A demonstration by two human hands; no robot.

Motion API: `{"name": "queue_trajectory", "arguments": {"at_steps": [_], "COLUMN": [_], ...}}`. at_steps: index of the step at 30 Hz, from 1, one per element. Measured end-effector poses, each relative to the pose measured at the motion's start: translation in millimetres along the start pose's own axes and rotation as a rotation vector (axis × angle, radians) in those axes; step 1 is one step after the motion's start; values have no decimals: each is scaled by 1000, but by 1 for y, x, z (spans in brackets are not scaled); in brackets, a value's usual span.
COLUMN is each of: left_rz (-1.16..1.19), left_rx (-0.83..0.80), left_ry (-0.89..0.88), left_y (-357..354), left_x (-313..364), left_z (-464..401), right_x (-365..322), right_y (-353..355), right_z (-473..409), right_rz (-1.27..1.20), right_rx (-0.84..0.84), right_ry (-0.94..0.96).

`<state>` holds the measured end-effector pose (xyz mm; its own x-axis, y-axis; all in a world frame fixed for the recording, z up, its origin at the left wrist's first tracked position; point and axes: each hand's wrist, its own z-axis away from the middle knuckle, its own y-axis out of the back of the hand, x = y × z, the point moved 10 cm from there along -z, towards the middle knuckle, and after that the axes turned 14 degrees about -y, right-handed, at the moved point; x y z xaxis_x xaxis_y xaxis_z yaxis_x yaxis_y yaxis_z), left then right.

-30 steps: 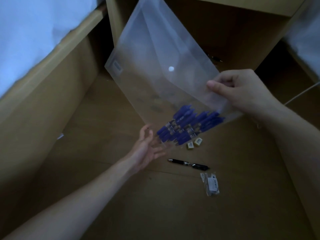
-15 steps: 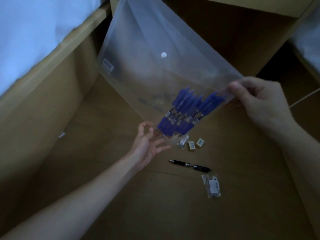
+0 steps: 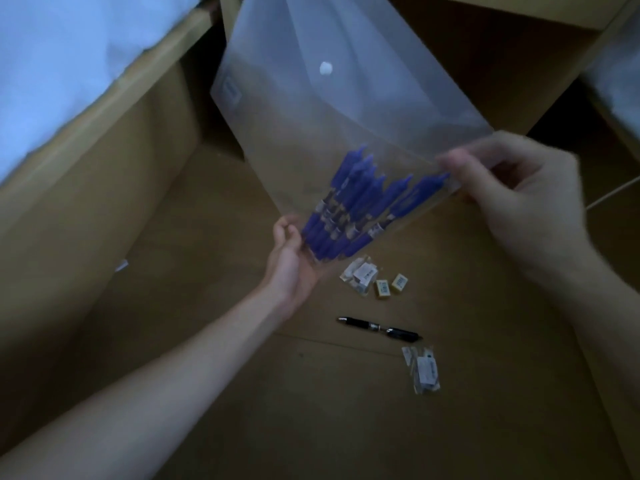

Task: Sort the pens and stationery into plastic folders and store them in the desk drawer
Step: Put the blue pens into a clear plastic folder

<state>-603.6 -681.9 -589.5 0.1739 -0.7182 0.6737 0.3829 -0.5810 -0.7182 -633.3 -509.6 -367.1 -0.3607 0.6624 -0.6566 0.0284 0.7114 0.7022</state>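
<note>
A clear plastic folder [image 3: 311, 109] with a white snap button is held up over the wooden surface, tilted. Several blue pens [image 3: 360, 206] have slid into its lower corner. My left hand [image 3: 291, 258] grips that lower corner from underneath. My right hand [image 3: 512, 188] pinches the folder's right edge between thumb and fingers. Below the folder, a black pen [image 3: 379, 329] lies on the wood. Near it are two small yellow boxes [image 3: 390, 287] and two small clear packets [image 3: 360, 275], [image 3: 423, 370].
A wooden floor panel [image 3: 242, 393] lies under everything, with wooden side walls at left [image 3: 86, 188] and right. A dark open compartment [image 3: 467, 53] is at the back. White fabric [image 3: 62, 57] lies over the upper-left edge. A white cable [image 3: 613, 192] runs at right.
The folder swung up and to the right, and the blue pens slid down into its lower corner. My left hand closed on that corner; my right hand shifted right along the edge.
</note>
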Motion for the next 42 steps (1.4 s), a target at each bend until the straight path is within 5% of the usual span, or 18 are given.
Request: {"name": "queue_trajectory", "arguments": {"at_steps": [5, 13, 20, 35, 42], "left_rz": [-14, -68, -117, -219, -197], "left_rx": [78, 37, 9, -40, -88], "left_ry": [6, -45, -55, -121, -157], "left_y": [10, 0, 0, -8, -26], "left_x": [1, 8, 7, 17, 26], "left_z": [-7, -15, -12, -13, -13], "right_x": [15, 49, 74, 84, 91], "right_y": [-19, -16, -16, -16, -35], "right_z": [4, 16, 18, 28, 25], "right_rz": [16, -457, -570, -541, -705], "right_rx": [-99, -128, -26, 188, -8], "right_ry": [-111, -345, -453, -487, -477]}}
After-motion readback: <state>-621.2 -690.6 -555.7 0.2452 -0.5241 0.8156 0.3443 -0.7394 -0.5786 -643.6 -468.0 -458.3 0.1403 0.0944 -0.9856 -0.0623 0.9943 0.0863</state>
